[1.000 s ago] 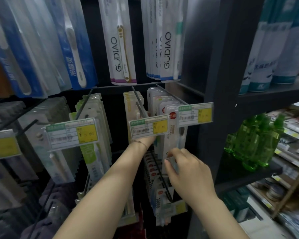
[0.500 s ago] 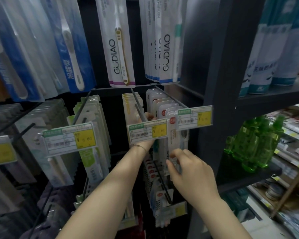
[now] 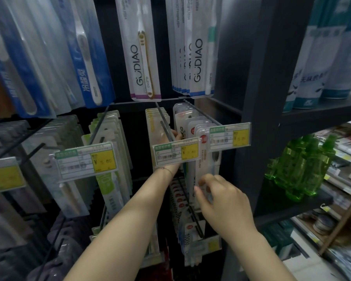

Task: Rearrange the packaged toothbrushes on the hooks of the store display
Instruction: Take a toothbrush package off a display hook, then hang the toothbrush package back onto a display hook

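Observation:
White packaged toothbrushes hang in a row on the right hook behind a price label. My right hand pinches the lower part of the front white pack between thumb and fingers. My left hand reaches up behind the middle price label. Only its fingertips show above the label, between the yellow-topped packs and the white row, close to the middle hook. Its grip is hidden.
Tall GUDIAO toothbrush packs hang on the row above, blue packs to the left. Green-topped packs hang left of my arm. A dark upright post borders the hooks; green bottles stand on the shelf beyond.
My left hand has reached higher behind the middle price label, and its fingertips now show above it. My right hand stays on the front white pack's lower part.

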